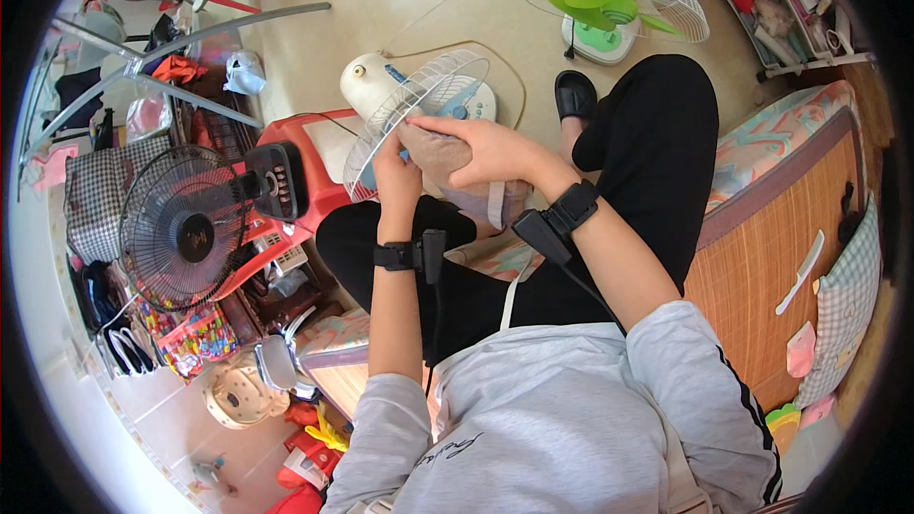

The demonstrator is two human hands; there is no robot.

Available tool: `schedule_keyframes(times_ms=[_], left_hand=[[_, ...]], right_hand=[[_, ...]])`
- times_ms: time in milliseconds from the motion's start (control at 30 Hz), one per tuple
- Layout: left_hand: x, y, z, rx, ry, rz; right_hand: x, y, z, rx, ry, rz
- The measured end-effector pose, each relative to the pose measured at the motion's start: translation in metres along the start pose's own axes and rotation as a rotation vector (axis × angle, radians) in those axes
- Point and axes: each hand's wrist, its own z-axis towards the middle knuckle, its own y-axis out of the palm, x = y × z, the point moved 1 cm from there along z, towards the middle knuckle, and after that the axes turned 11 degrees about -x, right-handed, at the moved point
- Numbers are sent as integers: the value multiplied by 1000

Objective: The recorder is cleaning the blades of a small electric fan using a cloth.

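A white fan with a round wire guard (418, 111) and a blue-and-white base (475, 98) stands in front of me. My left hand (398, 175) is at the guard's near rim, beside a brownish-grey cloth (437, 153); its fingertips are partly hidden. My right hand (493, 150) grips the cloth between thumb and fingers, with the fingertips reaching the guard's rim. More of the cloth hangs below the hands towards my legs. Whether the left fingers pinch the cloth or the guard cannot be told.
A black fan (194, 237) stands at the left by a red plastic chair (321, 135). Another fan with green blades (607, 3) is at the top right. A cord lies on the floor behind the white fan. A bed with a woven mat (764, 278) is at the right.
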Motion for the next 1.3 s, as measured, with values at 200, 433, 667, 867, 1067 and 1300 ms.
schedule_keyframes(times_ms=[200,433,667,867,1067,1300], left_hand=[[-12,-3,4,33,69,25],[1,-9,2,-8,48,77],[-9,-17,-5,-6,127,71],[-26,-18,-12,-42,-65,-174],[-32,-15,-16,61,44,-77],[-40,-17,-17,141,-6,-91]], right_hand=[[-5,2,-2,19,153,-393],[-7,4,-6,163,255,-608],[19,-22,-9,257,311,-565],[25,-28,-12,304,381,-514],[21,-14,-2,293,108,-323],[15,19,8,-232,-45,-16]])
